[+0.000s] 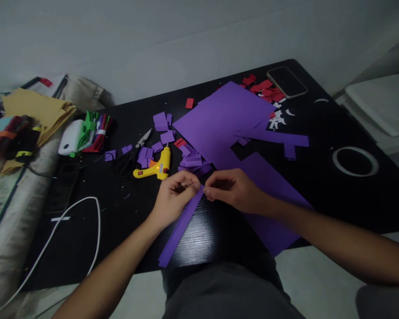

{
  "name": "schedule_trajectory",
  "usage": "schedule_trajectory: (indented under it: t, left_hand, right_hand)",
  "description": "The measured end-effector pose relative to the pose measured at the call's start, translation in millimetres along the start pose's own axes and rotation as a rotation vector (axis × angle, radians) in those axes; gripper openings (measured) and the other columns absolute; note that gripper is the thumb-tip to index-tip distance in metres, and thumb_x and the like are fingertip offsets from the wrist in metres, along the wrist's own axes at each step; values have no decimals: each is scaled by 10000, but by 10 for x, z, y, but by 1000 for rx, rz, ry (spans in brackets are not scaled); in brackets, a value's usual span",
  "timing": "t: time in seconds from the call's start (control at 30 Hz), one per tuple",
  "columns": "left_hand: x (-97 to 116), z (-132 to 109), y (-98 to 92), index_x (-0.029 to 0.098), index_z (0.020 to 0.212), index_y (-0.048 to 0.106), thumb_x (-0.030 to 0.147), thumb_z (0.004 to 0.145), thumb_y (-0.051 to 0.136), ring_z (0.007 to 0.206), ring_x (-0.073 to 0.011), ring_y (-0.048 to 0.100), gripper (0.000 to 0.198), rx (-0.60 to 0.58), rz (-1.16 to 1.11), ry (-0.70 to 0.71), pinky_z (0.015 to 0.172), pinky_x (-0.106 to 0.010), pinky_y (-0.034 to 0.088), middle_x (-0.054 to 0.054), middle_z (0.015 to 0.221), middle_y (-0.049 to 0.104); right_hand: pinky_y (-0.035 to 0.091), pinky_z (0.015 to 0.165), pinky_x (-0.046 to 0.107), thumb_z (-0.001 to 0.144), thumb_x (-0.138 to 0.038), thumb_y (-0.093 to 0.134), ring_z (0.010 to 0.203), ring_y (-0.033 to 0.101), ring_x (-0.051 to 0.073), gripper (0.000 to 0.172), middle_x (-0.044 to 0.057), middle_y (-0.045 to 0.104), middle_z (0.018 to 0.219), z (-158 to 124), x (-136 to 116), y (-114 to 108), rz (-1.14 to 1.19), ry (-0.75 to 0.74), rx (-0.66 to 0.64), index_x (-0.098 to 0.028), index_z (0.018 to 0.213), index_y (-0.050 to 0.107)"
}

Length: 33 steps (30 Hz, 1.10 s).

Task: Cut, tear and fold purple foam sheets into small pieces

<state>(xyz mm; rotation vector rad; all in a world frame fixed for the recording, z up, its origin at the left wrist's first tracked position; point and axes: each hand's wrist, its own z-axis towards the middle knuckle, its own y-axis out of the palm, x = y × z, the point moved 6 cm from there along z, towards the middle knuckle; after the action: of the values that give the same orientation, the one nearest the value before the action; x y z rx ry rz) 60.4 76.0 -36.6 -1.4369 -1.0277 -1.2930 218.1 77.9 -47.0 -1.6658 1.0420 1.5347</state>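
A long purple paper strip [182, 227] slants from my hands down to the table's front edge. My left hand [177, 195] is closed, pinching the strip near its upper end. Thumb and forefinger of my right hand [234, 190] meet at the tip of the same strip. Just beyond my left hand lies a yellow glue gun [154, 166] with a small orange light on it. Black-handled scissors [133, 153] lie left of the glue gun. Cut purple paper pieces [193, 160] are heaped between the glue gun and a large purple sheet [228, 113].
Another purple sheet [269, 195] sits partly under my right forearm. Red scraps [267, 91], white scraps [277, 120] and a phone [287, 81] are at the far right. A tape ring [355, 161] rests on the right side. A white cable [98, 221] loops across the left.
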Motion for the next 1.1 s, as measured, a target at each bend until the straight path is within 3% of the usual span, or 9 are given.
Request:
schedule_trajectory:
  t: [0.1,0.27,0.53,0.77,1.1]
  left_hand:
    - [-31,-20,1,155,799,689,285,902,702,546,-73,486,167,-1,9,-29,532,-190,402,37,621,577]
    - [-127,-59,60,153,961,678,364,892,754,626,-122,652,235,-74,-112,-152,577,-227,542,-7,727,696]
    - [-179,-73,38,139,902,688,359,872,789,612,-123,702,244,-37,-112,-218,526,-200,570,-33,741,747]
    - [-152,-79,69,136,887,686,346,888,772,611,-118,697,227,-48,-68,-161,531,-195,577,-27,718,735]
    - [-109,-101,81,150,916,679,346,972,671,618,-114,687,205,-90,35,-72,589,-212,575,-22,720,730]
  right_hand:
    - [509,654,270,836,-294,741,654,640,132,134,-3,698,693,13,0,-31,9,5,24,-175,779,711]
    - [521,650,273,814,-304,774,637,649,134,145,-7,695,670,63,-17,-147,45,-39,122,-174,790,716]
    - [539,674,285,810,-354,795,663,658,139,201,-3,688,688,79,14,-191,59,-54,188,-180,775,702]
    - [573,663,294,764,-404,847,680,682,148,297,6,713,767,88,81,-123,162,25,115,-179,885,697]
    - [528,644,266,853,-340,770,618,640,122,183,-10,680,693,70,15,-128,42,-31,118,-168,866,708]
